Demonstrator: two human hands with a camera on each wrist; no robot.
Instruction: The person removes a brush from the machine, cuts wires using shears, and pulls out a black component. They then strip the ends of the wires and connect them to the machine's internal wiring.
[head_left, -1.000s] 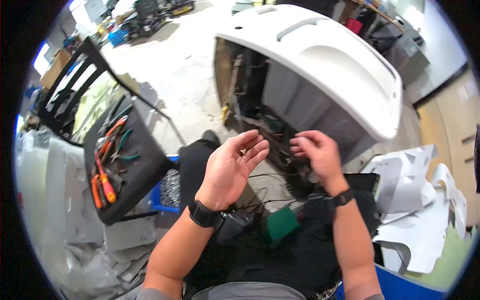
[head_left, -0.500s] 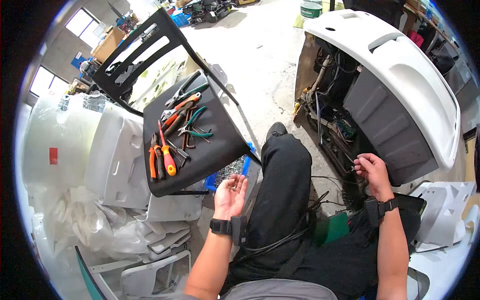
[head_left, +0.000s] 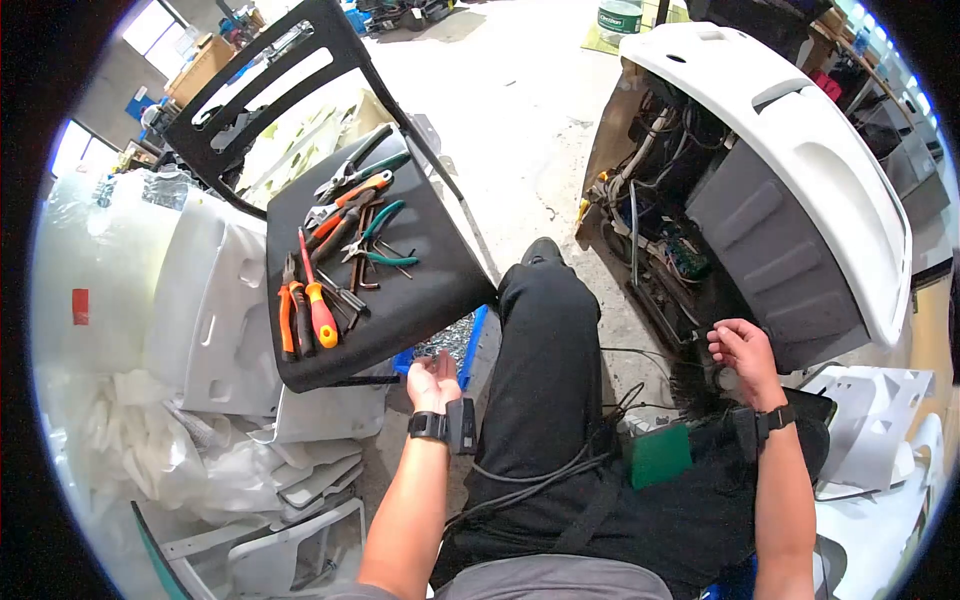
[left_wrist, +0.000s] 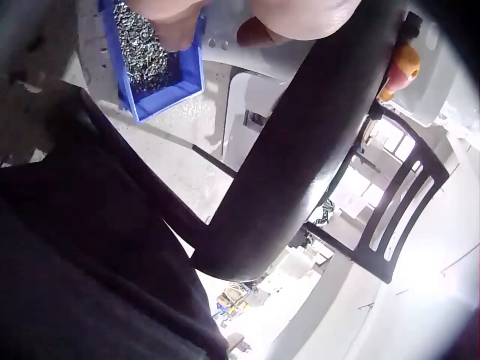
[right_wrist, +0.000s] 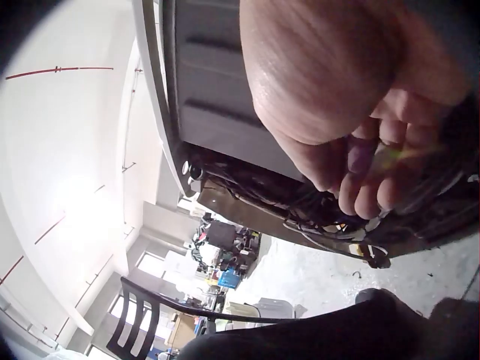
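Observation:
In the head view my left hand (head_left: pixel 433 384) is over the blue bin (head_left: pixel 472 352) of small metal screws, beside the chair seat's front edge. Its fingers (left_wrist: pixel 176 28) reach above the bin in the left wrist view, extended and apart from the thumb. My right hand (head_left: pixel 745 352) hovers at the front of an opened white-shelled machine (head_left: pixel 830 150), fingers bent in toward the thumb. In the right wrist view the curled fingers (right_wrist: pixel 367 196) partly hide the fingertips, and I cannot tell whether something small is between them.
Pliers, hex keys and a red-yellow screwdriver (head_left: pixel 318 312) lie on the black chair (head_left: pixel 420 290). Cables and a green board (head_left: pixel 685 258) show inside the machine. A green sheet (head_left: pixel 660 457) lies by my leg. White plastic panels (head_left: pixel 215 300) stand at the left, others (head_left: pixel 870 410) at the right.
My left hand has gone from in front of the machine, palm up with small metal pieces, left to the blue bin. The view has swung left; the right hand stays by the machine.

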